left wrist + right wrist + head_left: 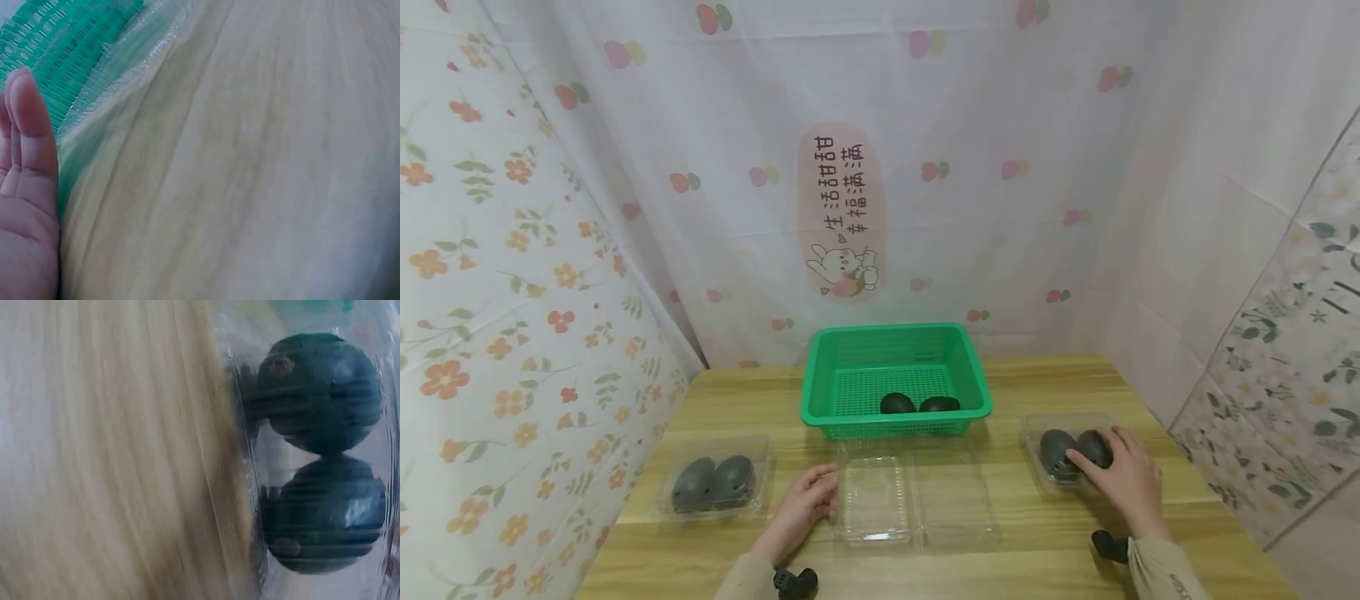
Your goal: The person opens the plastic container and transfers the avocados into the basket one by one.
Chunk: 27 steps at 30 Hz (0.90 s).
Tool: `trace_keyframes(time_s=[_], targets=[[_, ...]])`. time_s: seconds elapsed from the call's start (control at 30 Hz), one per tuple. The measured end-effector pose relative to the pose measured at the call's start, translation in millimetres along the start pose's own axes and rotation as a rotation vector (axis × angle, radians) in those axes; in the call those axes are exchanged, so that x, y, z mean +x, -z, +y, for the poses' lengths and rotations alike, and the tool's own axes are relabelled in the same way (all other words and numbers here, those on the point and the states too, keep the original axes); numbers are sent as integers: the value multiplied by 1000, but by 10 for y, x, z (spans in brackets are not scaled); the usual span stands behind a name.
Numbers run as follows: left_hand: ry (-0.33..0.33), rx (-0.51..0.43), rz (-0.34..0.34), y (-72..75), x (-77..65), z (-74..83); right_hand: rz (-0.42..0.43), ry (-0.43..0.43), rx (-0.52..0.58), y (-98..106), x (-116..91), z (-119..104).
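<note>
On the right side of the table, a clear plastic clamshell box (pixel 1037 427) holds two dark green avocados (pixel 322 512). My right hand (pixel 1129 479) lies over the right part of this box, thumb and fingers spread across its top. The left hand (pixel 801 512) is beside an empty clear clamshell box (pixel 876 500), fingertips right at its left edge, fingers loosely bent and holding nothing. That box lies unfolded, its lid (pixel 953 500) flat to the right. In the left wrist view, the left hand's fingers (pixel 34 125) appear at the left edge.
Behind the unfolded box stands a green plastic basket (pixel 895 423) with two dark avocados (pixel 897 404) inside. Another clear clamshell box (pixel 762 467) with two avocados (pixel 733 479) sits at the left. Printed curtains (pixel 962 250) hang around the wooden table (pixel 985 571).
</note>
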<state>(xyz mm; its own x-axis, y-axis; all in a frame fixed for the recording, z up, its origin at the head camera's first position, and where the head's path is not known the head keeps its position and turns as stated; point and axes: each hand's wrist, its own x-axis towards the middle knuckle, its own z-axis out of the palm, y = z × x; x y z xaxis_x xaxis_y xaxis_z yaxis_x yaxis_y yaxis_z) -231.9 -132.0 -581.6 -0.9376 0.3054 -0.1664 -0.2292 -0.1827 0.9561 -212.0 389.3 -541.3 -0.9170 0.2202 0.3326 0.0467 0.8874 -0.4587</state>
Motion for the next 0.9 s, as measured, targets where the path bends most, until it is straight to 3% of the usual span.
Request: trace_keyframes(time_s=[0.3, 0.57, 0.9], targets=[[-6, 63, 70, -46, 18, 49, 57, -10, 54, -24, 25, 41], [34, 160, 174, -153, -40, 171, 38, -28, 82, -32, -40, 102], [32, 204, 134, -235, -149, 289, 43, -23, 88, -42, -57, 106]])
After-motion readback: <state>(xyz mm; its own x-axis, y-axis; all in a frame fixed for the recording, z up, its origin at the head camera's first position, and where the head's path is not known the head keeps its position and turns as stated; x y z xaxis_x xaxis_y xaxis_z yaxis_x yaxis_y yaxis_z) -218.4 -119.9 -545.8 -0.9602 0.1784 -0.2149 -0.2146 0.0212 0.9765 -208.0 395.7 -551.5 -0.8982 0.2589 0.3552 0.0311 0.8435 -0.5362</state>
